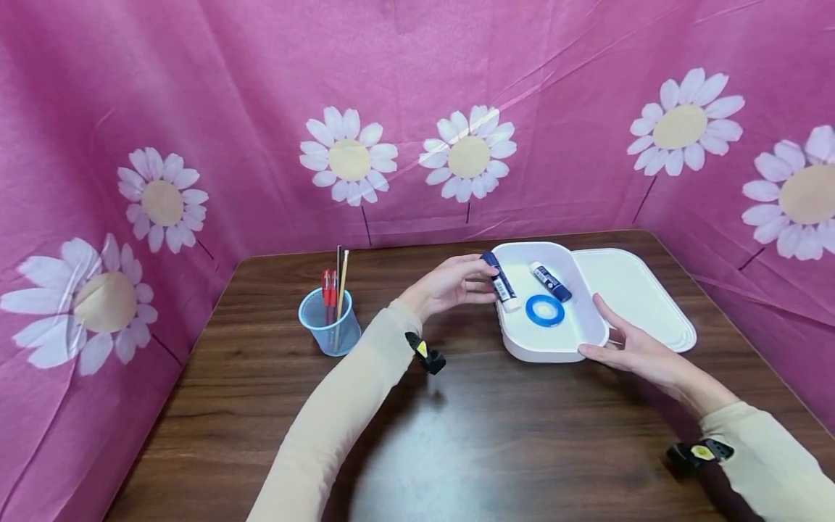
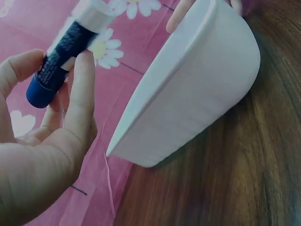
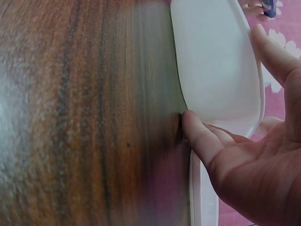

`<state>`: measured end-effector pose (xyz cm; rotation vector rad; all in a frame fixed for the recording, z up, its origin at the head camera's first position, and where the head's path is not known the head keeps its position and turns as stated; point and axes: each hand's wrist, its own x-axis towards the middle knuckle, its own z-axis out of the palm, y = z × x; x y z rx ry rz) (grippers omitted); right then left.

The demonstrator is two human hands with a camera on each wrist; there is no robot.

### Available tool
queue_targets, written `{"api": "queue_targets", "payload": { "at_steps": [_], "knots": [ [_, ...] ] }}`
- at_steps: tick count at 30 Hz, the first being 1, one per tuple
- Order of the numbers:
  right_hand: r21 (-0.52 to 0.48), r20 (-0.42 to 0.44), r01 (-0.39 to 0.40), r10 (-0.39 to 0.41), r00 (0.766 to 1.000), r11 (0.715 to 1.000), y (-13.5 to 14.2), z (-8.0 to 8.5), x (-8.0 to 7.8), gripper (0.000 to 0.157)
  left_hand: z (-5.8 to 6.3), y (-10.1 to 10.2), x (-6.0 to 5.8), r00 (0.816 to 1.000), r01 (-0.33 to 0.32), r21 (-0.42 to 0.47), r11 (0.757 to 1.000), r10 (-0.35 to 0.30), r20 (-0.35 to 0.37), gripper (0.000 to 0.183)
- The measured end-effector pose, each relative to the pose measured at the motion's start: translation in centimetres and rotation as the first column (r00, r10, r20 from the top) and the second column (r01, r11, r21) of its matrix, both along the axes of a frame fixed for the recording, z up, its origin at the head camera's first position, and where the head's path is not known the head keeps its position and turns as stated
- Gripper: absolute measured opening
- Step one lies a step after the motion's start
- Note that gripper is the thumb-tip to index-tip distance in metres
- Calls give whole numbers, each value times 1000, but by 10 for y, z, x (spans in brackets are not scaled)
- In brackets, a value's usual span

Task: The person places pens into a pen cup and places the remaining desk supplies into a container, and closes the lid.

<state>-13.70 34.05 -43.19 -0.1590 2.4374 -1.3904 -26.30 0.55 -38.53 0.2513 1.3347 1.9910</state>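
My left hand [image 1: 457, 285] pinches a navy glue stick [image 1: 502, 286] with a white end between thumb and fingers, over the left rim of a white plastic box [image 1: 548, 356]. In the left wrist view, that glue stick [image 2: 63, 61] is apart from the box wall [image 2: 188, 89]. My right hand [image 1: 636, 351] holds the box at its right near corner. In the right wrist view, the thumb is at the rim and the other fingers are lower on the wall. A second navy glue stick [image 1: 552, 283] and a blue ring-shaped roll of tape [image 1: 530, 312] lie inside the box.
A white lid [image 1: 636, 290] lies flat on the brown wooden table [image 1: 417, 435], right of the box. To the left stands a light blue mesh pen cup [image 1: 334, 339] with red pens [image 1: 326, 286] and thin sticks. A pink flowered cloth [image 1: 404, 58] hangs behind the table.
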Motion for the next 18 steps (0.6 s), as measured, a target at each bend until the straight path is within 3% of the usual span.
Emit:
{"api": "queue_targets", "payload": {
  "at_steps": [6,13,18],
  "knots": [
    [-8,-5,-2,2,1000,1000,-1,0,0,104,9,19,-4,1000,18,-30,999,-19,-25,11],
    [5,-8,-1,1,1000,1000,-1,-2,-2,103,27,35,-9,995,-43,-125,991,31,-91,41],
    [-3,-4,4,-4,1000,1000,-1,-2,-2,103,32,45,-15,990,-65,-175,982,42,-135,43]
  ]
}}
